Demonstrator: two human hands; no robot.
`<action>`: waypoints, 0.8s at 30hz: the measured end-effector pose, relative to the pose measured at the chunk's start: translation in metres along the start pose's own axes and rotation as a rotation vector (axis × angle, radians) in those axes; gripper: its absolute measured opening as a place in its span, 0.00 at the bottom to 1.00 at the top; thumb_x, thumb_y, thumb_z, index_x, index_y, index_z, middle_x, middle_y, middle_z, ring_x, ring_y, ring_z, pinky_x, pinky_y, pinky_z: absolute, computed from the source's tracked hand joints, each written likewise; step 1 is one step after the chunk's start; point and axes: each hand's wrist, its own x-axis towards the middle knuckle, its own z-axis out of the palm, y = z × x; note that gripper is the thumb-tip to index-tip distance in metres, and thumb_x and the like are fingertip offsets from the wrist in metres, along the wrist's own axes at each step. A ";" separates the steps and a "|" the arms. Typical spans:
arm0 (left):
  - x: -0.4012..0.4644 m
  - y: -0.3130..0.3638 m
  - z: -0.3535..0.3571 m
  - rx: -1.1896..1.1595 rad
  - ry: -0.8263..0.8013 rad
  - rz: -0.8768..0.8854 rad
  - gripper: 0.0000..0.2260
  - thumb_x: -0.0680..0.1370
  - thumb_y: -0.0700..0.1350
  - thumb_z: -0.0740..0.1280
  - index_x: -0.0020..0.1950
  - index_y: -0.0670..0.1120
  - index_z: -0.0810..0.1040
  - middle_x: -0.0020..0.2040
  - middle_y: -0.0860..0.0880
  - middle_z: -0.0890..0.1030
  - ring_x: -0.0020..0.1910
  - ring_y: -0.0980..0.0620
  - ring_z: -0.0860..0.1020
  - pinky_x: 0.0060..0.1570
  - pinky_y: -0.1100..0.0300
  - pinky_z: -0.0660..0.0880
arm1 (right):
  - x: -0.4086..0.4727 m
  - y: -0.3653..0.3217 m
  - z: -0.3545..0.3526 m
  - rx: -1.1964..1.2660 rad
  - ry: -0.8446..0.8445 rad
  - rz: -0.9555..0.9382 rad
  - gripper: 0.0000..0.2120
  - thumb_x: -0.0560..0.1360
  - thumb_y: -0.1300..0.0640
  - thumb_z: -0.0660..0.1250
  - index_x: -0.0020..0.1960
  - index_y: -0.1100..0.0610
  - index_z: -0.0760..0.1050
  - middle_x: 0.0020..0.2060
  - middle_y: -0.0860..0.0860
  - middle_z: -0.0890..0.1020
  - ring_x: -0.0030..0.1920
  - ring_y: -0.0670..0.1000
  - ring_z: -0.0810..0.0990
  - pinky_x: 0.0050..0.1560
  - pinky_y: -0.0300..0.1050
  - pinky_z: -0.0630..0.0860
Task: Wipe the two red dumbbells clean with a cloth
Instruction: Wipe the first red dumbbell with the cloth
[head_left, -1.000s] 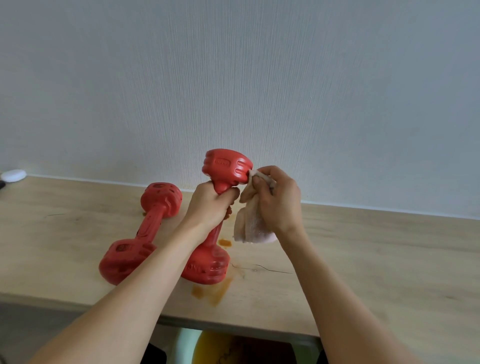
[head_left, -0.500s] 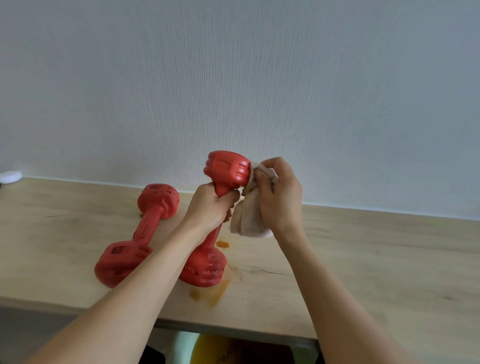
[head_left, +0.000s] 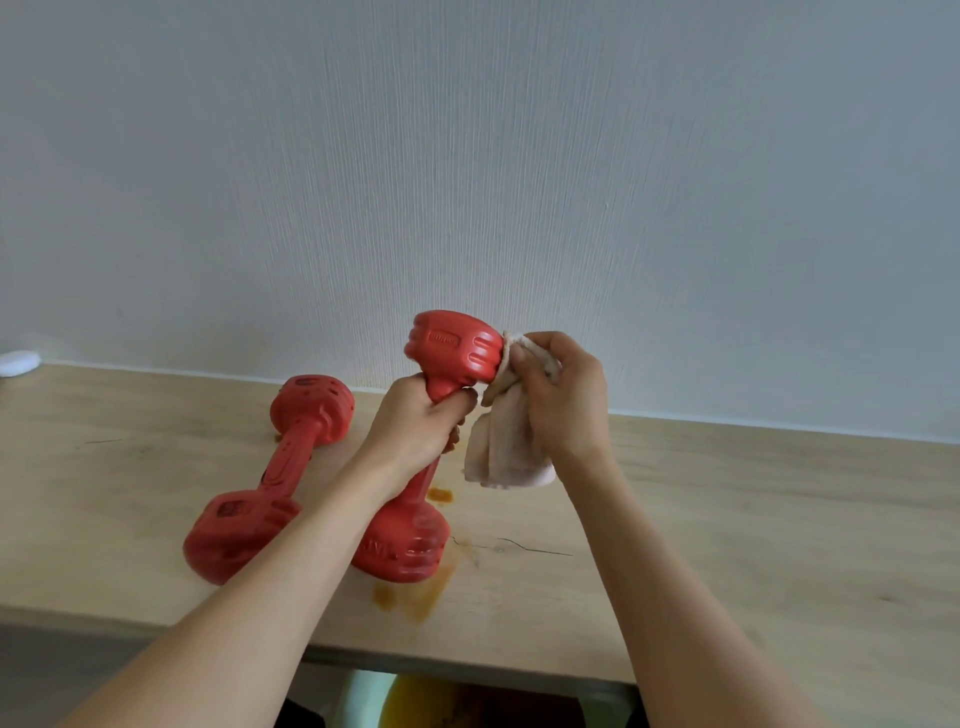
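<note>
Fingers (head_left: 524, 358) press cloth (head_left: 506, 452) against upright dumbbell (head_left: 452, 353).

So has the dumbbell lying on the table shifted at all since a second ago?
No. The lying dumbbell keeps its place left of the orange stain on the table; only the camera view drifted slightly.

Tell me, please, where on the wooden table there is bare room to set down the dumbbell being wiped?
The light wooden table is bare right of the thin crack, out to its right end. Left is crowded: the lying red plastic dumbbell, the held red dumbbell and orange stains.
</note>
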 end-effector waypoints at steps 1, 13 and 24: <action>0.000 0.000 0.000 -0.014 -0.010 -0.007 0.09 0.75 0.38 0.65 0.35 0.42 0.75 0.26 0.47 0.73 0.23 0.56 0.71 0.26 0.66 0.69 | 0.000 -0.001 0.000 -0.002 0.006 0.001 0.03 0.77 0.58 0.65 0.47 0.55 0.77 0.39 0.47 0.81 0.44 0.47 0.80 0.48 0.45 0.76; -0.002 0.002 -0.001 -0.068 -0.022 0.003 0.12 0.76 0.36 0.63 0.32 0.39 0.72 0.23 0.49 0.69 0.22 0.55 0.67 0.23 0.66 0.66 | 0.000 0.006 0.014 -0.051 0.035 -0.042 0.09 0.78 0.65 0.59 0.53 0.59 0.77 0.44 0.49 0.81 0.47 0.48 0.79 0.47 0.34 0.71; 0.000 0.003 -0.001 -0.101 -0.059 -0.027 0.15 0.76 0.37 0.63 0.28 0.43 0.71 0.23 0.50 0.69 0.22 0.55 0.67 0.24 0.65 0.66 | -0.003 0.007 0.012 -0.076 0.017 -0.044 0.09 0.77 0.67 0.59 0.52 0.59 0.75 0.40 0.49 0.80 0.43 0.49 0.78 0.42 0.31 0.71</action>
